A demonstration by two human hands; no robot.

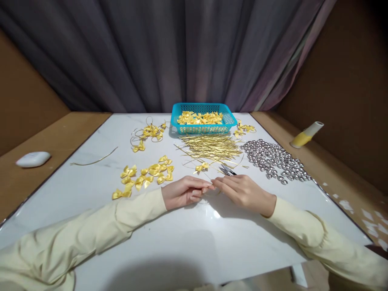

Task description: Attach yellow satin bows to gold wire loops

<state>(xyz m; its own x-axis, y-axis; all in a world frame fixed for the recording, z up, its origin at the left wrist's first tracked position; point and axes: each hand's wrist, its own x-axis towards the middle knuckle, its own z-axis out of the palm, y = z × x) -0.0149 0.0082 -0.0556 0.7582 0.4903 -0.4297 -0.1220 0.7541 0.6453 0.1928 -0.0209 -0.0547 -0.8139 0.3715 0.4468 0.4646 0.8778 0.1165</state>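
My left hand (185, 190) and my right hand (247, 193) meet at the middle of the table, fingertips pinched together on a thin gold cord (207, 175). Just beyond the fingers sits a yellow satin bow (201, 167) with a small silvery piece at its centre; the cord seems to run to it. Part of the cord is hidden by my fingers. Small thread snips (227, 170) lie right behind my right hand. A loose pile of gold cords (212, 147) spreads beyond them. To the left of my left hand are several yellow bows (157, 169).
A blue basket (198, 129) of yellow bows stands at the back. Bows with looped cords (151, 131) lie left of it, more bows (245, 128) right. Silvery beads (273, 159) cover the right side. A single cord (95, 161) and a white object (33, 159) are at left.
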